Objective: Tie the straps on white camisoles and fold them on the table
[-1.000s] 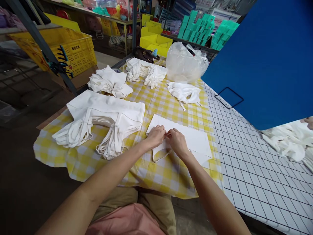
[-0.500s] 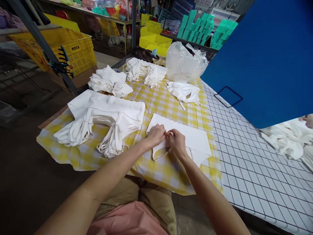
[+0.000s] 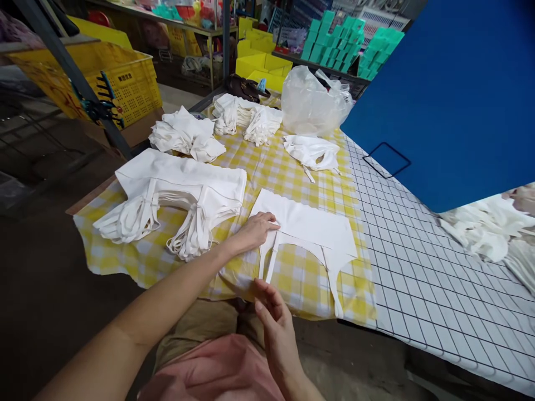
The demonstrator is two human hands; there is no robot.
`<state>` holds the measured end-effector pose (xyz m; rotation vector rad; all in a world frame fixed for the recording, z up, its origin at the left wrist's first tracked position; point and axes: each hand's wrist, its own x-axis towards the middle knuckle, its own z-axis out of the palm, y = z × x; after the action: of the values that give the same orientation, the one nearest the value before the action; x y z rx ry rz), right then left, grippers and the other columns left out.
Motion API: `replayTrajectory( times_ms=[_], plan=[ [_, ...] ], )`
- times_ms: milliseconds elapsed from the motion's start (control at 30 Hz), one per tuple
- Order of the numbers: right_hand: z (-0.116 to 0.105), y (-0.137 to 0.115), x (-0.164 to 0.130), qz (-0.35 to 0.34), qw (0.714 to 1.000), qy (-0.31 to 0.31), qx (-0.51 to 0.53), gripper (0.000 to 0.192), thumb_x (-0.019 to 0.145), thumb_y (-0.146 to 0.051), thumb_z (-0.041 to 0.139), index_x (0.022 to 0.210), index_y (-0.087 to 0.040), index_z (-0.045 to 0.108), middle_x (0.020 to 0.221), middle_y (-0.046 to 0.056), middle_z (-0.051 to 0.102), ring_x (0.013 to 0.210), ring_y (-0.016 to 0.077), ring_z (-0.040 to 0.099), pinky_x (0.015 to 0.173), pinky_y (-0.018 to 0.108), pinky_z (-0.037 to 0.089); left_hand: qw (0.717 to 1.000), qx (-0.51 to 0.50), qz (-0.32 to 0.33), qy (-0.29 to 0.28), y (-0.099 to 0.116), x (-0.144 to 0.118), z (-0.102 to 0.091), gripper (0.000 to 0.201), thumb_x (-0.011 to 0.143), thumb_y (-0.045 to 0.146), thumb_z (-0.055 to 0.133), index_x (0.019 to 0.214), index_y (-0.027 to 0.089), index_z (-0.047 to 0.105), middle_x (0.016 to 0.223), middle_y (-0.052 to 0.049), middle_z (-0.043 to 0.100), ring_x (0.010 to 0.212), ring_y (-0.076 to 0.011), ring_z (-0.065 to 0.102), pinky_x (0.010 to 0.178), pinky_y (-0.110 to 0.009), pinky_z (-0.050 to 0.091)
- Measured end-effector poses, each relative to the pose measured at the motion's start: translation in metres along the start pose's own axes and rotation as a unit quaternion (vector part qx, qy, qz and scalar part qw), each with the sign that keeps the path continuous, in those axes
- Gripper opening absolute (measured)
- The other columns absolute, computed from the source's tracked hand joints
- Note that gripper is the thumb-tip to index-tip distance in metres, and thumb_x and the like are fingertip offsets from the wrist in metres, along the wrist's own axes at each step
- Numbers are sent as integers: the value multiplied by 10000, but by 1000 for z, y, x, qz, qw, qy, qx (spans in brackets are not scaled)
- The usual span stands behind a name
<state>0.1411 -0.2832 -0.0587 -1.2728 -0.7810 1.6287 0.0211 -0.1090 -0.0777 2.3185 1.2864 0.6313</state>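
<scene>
A flat white cloth bag (image 3: 311,223) lies on the yellow checked tablecloth (image 3: 292,178), its two straps pointing toward me. My left hand (image 3: 254,229) rests flat on the bag's near left corner, fingers stretched out. The left strap (image 3: 268,257) runs straight back to the table's near edge. My right hand (image 3: 276,323) is below that edge with its fingertips at the strap's end; whether it pinches the strap is unclear. The right strap (image 3: 335,281) lies loose.
A stack of flat white bags (image 3: 179,184) lies to the left, with heaps of white bags (image 3: 186,133) and a clear plastic bag (image 3: 311,103) behind. A blue board (image 3: 451,94) leans over the gridded surface (image 3: 418,267) at right. Another person's hand (image 3: 522,197) shows far right.
My right hand has drawn back from the bag toward me, and the left strap, looped before, now lies stretched straight. My left hand stays on the bag.
</scene>
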Motion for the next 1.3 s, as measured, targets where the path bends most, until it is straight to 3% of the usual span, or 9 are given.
replayTrajectory(
  times_ms=[133,267,433,500,567,733,1000,1167,1300],
  plan=[
    [-4,15,-14,-17,999,12,24,450,721,-370,648,1153,-284,556,1348,27,451,1255,219,374,1016,374,334,999,23,-20,-23,7,2,-7,398,779,30,377,960,220,676,1070,-38,559,1005,-179,482,910,-297,395],
    [-34,-3,-2,-105,984,14,-142,339,771,-362,578,1092,-255,583,1250,62,524,1133,229,486,915,367,416,996,26,-76,-25,13,16,-20,340,791,57,385,957,169,659,1018,-57,578,969,-171,515,885,-265,413],
    [-105,-89,81,-252,844,196,-430,287,746,-318,483,974,-171,579,1010,110,573,852,217,538,692,337,447,967,102,-232,24,10,52,-36,375,821,69,374,1165,115,515,1167,-125,513,1092,-223,485,917,-313,401],
    [-132,-123,121,-193,787,284,-513,284,736,-290,452,954,-152,570,1027,134,553,869,224,527,719,343,423,948,125,-294,9,7,66,-40,358,833,124,416,1181,68,477,1209,-180,478,1113,-280,478,893,-357,414],
    [-150,-145,154,-109,769,305,-552,219,717,-335,486,819,-160,569,894,130,581,833,241,529,683,345,403,934,125,-335,-7,2,79,-43,384,820,187,483,1166,20,464,1208,-240,470,1112,-321,483,869,-380,424],
    [-161,-159,196,-46,800,251,-544,233,599,-309,623,520,-210,427,526,23,495,580,186,482,523,288,324,929,86,-357,-52,-17,99,-53,342,714,250,628,1007,84,570,1005,-186,616,997,-286,573,801,-330,460],
    [-172,-166,192,-21,893,168,-417,230,612,-281,621,540,-197,420,467,-54,416,432,84,358,434,242,275,918,16,-387,-86,-24,99,-61,266,677,175,570,914,60,608,699,-125,639,541,-198,600,502,-278,457],
    [-175,-175,184,-37,920,157,-356,129,615,-260,632,626,-160,550,534,-39,493,453,67,370,441,228,278,942,-5,-335,-29,-21,99,-69,267,707,229,548,953,139,599,921,-87,646,739,-185,607,605,-242,457],
    [-169,-204,174,-151,930,169,-289,161,607,-257,677,710,-143,629,654,3,582,546,83,436,484,231,309,966,-8,-240,98,-12,105,-92,210,746,262,538,905,142,604,858,-43,633,798,-170,577,693,-233,432]
  ],
)
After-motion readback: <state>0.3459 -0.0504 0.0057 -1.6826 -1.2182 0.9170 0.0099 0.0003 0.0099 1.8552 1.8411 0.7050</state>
